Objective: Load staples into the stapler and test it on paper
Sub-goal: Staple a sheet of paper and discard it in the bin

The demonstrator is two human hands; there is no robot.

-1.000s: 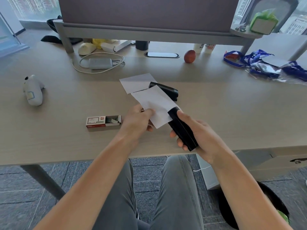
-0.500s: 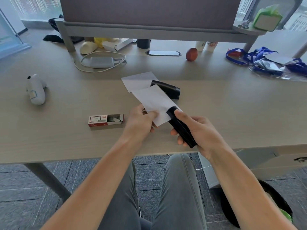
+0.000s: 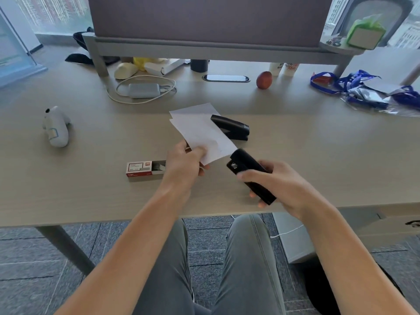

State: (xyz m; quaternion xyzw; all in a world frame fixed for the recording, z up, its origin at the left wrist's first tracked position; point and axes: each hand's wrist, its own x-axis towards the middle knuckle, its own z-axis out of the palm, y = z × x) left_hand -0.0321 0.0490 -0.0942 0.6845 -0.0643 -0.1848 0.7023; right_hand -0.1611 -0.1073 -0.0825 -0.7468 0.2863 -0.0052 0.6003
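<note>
My right hand [image 3: 281, 185] grips a black stapler [image 3: 247, 169] above the desk's near edge, its mouth end pointing up-left. My left hand [image 3: 184, 164] pinches the lower corner of a white paper slip [image 3: 202, 135], which now sits just clear of the stapler's mouth. Another white sheet [image 3: 193, 110] lies on the desk behind it. A second black stapler [image 3: 231, 127] rests on the desk beyond the held paper. A red-and-white staple box [image 3: 145, 169], drawer slid open with staples showing, lies left of my left hand.
The beige desk [image 3: 91, 189] also carries a white handheld device [image 3: 55, 129] at the left, a grey charger with coiled cable [image 3: 143, 89], an apple [image 3: 264, 80], and blue lanyards with bags [image 3: 363, 92] at the right. A monitor riser spans the back.
The paper has come out of the stapler's mouth: my left hand drew it up and left while my right hand shifted the stapler slightly right.
</note>
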